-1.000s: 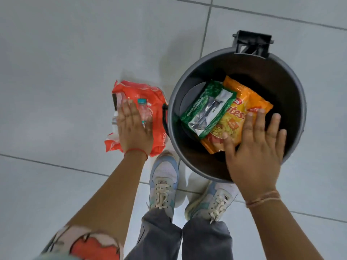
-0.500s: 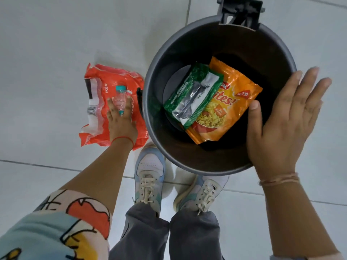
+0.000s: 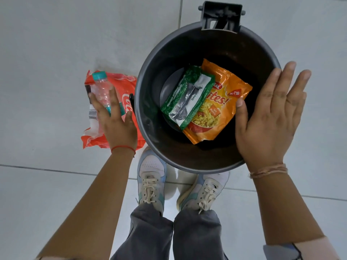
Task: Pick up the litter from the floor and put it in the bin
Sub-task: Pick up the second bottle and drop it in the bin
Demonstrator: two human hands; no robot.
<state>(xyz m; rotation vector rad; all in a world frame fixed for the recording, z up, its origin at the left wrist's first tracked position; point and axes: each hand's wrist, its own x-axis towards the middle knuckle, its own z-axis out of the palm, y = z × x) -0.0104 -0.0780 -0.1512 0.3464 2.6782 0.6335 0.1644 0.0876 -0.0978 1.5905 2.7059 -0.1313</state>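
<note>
1. From the head camera I look down on pale floor tiles [image 3: 47,44] and a round dark bin [image 3: 142,87], open-topped, standing just beyond the person's shoes [image 3: 152,177].
2. An orange snack packet [image 3: 223,102] and a green packet [image 3: 187,94] already lie inside the bin, the green one overlapping the orange.
3. Left of the bin, touching its wall, a red wrapper [image 3: 129,85] lies flat on the floor.
4. The right hand [image 3: 266,117] hangs over the bin's right rim, fingers spread wide and holding nothing.
5. The left hand [image 3: 114,121] lies over the wrapper with its fingers curled loosely round a small clear bottle [image 3: 102,91]; I cannot tell whether the bottle is lifted clear.
6. The bottle's long axis runs near to far, its teal cap [image 3: 98,75] at the far end, beyond the fingertips.
7. I judge the left hand the nearer, and the bin opening lies directly to its right, so a short carry rightward over the rim would do it.
</note>
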